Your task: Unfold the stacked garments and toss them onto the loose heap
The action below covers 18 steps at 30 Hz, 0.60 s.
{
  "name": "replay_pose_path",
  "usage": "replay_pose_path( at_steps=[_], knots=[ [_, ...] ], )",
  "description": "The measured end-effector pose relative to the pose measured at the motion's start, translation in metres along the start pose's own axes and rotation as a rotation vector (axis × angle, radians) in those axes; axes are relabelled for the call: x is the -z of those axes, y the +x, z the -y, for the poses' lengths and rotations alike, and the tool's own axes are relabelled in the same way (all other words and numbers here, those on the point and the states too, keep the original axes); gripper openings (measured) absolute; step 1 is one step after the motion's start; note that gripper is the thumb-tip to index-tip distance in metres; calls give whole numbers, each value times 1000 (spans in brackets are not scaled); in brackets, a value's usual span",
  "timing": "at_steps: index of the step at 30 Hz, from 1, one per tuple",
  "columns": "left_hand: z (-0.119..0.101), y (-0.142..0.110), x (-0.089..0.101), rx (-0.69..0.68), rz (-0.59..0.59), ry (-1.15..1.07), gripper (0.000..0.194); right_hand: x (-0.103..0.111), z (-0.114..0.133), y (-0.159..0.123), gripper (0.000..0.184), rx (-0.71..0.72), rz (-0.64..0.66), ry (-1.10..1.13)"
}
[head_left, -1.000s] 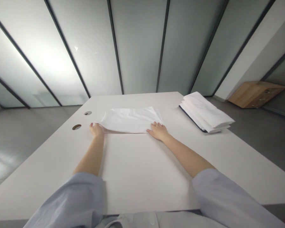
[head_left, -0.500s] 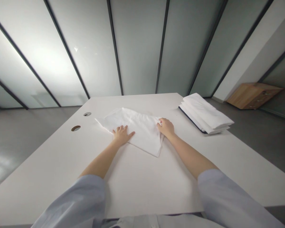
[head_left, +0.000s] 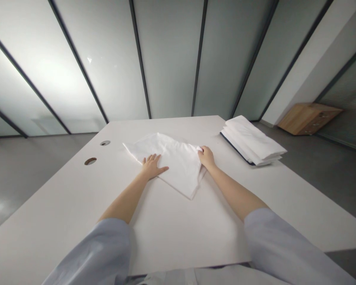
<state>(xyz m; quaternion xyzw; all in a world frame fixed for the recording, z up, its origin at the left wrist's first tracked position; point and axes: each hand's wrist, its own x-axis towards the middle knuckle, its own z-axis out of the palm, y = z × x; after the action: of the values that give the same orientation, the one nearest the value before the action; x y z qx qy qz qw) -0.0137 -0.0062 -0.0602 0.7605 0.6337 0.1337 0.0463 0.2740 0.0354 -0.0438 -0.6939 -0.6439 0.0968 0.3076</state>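
A white cloth [head_left: 178, 160], thin and partly folded, lies in the middle of the white table, with a corner pointing toward me. My left hand [head_left: 151, 166] rests flat on its near left edge, fingers spread. On the right side, my right hand [head_left: 207, 157] is closed on the cloth's edge, thumb and fingers pinching it. Small creases run across the fabric close to that pinch. Below my right hand a lower layer of the cloth peeks out.
To the right on the table [head_left: 166, 233] sits a stack of folded white cloths [head_left: 253, 140] with a dark layer at the bottom. Two round holes, one a cable grommet [head_left: 105, 143], pierce the tabletop at left. A wooden cabinet [head_left: 308, 118] stands beyond, by frosted glass panels.
My right hand has closed on the cloth's right edge and slightly gathered it. The cloth has turned a little, its near corner shifting left. My left hand stays flat on it.
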Motion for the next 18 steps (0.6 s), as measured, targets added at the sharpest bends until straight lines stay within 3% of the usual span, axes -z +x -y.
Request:
replay_pose_path(
  at_steps=[2, 3, 6, 8, 10, 13, 15, 18],
  knots=[
    [-1, 1, 0, -23, -86, -29, 97, -2, 15, -13, 38, 171, -27, 166],
    [-2, 1, 1, -46, -130, -40, 101, -4, 25, -21, 38, 269, 32, 249],
    [-8, -2, 7, -169, -223, -29, 97, -11, 53, -47, 27, 565, 543, 395],
    [-13, -5, 11, -271, -200, 9, 77, -13, 63, -56, 21, 629, 785, 448],
    [-16, -6, 13, -348, -92, 26, 52, -11, 63, -54, 27, 560, 761, 528],
    [-17, -3, 13, -361, 32, -34, 34, -7, 43, -37, 39, 439, 491, 537],
    [-15, 0, 13, -328, 2, -95, 32, -8, 24, -25, 43, 429, 422, 382],
    [-8, 3, 19, -264, -147, -156, 23, -16, 4, -14, 52, 422, 484, 91]
  ],
)
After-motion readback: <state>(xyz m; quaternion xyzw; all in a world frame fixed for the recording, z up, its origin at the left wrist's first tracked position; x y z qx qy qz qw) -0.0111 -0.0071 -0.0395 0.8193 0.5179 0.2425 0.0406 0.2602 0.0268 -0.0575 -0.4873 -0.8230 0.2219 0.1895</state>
